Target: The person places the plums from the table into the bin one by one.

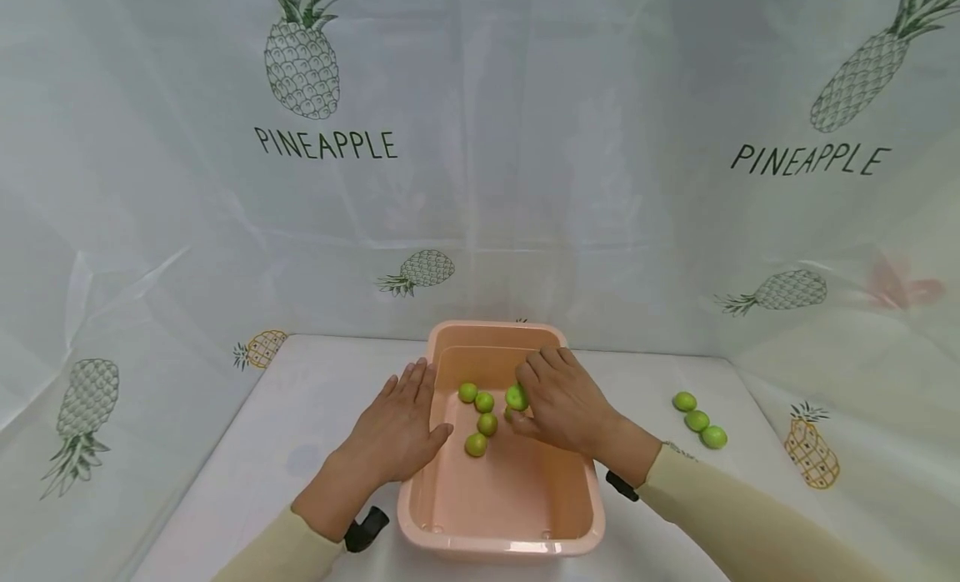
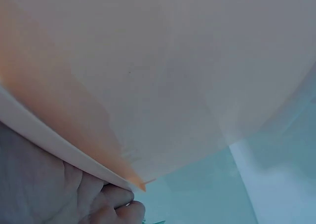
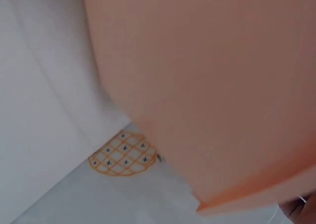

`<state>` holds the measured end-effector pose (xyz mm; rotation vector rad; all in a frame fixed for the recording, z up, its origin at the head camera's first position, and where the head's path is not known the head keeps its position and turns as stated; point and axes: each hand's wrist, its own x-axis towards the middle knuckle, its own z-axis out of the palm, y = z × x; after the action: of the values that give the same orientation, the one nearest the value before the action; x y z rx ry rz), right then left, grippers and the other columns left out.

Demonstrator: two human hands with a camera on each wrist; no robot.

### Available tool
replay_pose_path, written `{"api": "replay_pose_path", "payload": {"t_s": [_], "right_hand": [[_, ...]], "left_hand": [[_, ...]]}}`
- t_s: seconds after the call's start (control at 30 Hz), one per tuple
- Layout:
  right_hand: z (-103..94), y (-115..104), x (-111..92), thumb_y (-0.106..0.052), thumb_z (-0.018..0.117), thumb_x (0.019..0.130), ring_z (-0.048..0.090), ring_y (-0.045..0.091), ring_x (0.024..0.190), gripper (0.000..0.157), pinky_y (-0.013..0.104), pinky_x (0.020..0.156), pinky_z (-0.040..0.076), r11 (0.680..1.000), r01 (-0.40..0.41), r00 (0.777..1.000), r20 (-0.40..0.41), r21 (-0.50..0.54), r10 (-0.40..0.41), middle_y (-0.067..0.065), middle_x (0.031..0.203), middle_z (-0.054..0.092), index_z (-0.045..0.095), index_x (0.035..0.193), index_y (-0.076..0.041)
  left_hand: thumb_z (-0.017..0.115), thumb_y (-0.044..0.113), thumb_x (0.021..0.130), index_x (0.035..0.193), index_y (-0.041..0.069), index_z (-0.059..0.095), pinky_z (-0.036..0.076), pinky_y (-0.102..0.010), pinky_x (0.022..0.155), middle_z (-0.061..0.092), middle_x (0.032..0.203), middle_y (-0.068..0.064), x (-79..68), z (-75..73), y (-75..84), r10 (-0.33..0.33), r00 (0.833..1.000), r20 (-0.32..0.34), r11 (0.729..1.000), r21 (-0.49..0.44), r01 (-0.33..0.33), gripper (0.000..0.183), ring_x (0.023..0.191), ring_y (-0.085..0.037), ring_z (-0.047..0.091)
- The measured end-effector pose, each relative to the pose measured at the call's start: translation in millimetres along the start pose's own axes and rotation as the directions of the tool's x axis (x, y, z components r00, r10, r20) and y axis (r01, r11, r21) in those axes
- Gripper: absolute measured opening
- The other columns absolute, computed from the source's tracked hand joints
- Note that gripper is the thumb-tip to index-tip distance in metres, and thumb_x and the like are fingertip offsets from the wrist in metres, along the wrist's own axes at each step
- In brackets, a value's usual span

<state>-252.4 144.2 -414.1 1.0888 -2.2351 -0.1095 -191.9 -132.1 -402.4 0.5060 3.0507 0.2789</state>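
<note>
Beige sleeves [image 1: 738, 515] lay nearest. Left of the grip, the left hand [image 1: 401, 432], fingers straight, touched a pink rectangular plastic basin [image 1: 495, 503]. Over it, the right hand [image 1: 566, 398] held a round green fruit [image 1: 514, 396] in curled fingers. Four similar fruits [image 1: 487, 423] sat between; three more fruits [image 1: 697, 420] lay rightward on a white table [image 1: 637, 378].

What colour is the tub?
The tub is plain peach-pink, seen best in the head view.

A white table [image 1: 315, 398] spreads across the lower half of the head view, bearing a peach-coloured basin [image 1: 502, 545] at lower centre and three green fruits [image 1: 697, 420] in a slanting row at right.
</note>
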Motion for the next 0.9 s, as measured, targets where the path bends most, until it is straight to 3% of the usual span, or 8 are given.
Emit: {"api": "replay_pose_path", "payload": {"t_s": [0.27, 0.5, 0.9], "right_hand": [[8.4, -15.8, 6.1, -0.062, 0.061, 0.096, 0.033, 0.021, 0.075, 0.054, 0.035, 0.072, 0.031, 0.999, 0.033, 0.997, 0.064, -0.019, -0.031, 0.002, 0.077, 0.04, 0.045, 0.08, -0.013], [10.5, -18.1, 6.4, -0.049, 0.063, 0.092, 0.031, 0.021, 0.074, 0.043, 0.036, 0.072, 0.032, 0.997, 0.023, 0.99, 0.139, -0.072, -0.013, 0.001, 0.075, 0.036, 0.043, 0.078, -0.014], [10.8, -17.5, 5.7, -0.047, 0.061, 0.092, 0.038, 0.024, 0.076, 0.039, 0.037, 0.075, 0.035, 0.992, 0.044, 0.98, 0.198, -0.119, -0.019, 0.003, 0.077, 0.041, 0.047, 0.083, -0.012]], "left_hand": [[0.058, 0.047, 0.106, 0.165, -0.006, 0.023, 0.023, -0.057, 0.13, 0.024, 0.172, -0.024, 0.3, 1.6, -1.2, 0.006, 1.0, -0.006, 1.0, -0.006, -0.007, 0.087, 0.162, -0.039, 0.022], [0.058, 0.048, 0.105, 0.165, -0.005, 0.023, 0.023, -0.056, 0.13, 0.024, 0.172, -0.024, 2.9, 5.1, -2.6, -0.001, 1.0, -0.018, 1.0, -0.005, 0.001, 0.088, 0.162, -0.038, 0.023], [0.058, 0.047, 0.105, 0.164, -0.007, 0.024, 0.024, -0.057, 0.13, 0.025, 0.172, -0.025, 1.5, 3.8, -2.1, 0.01, 1.0, -0.023, 1.0, 0.002, -0.01, 0.087, 0.161, -0.039, 0.024]]}}
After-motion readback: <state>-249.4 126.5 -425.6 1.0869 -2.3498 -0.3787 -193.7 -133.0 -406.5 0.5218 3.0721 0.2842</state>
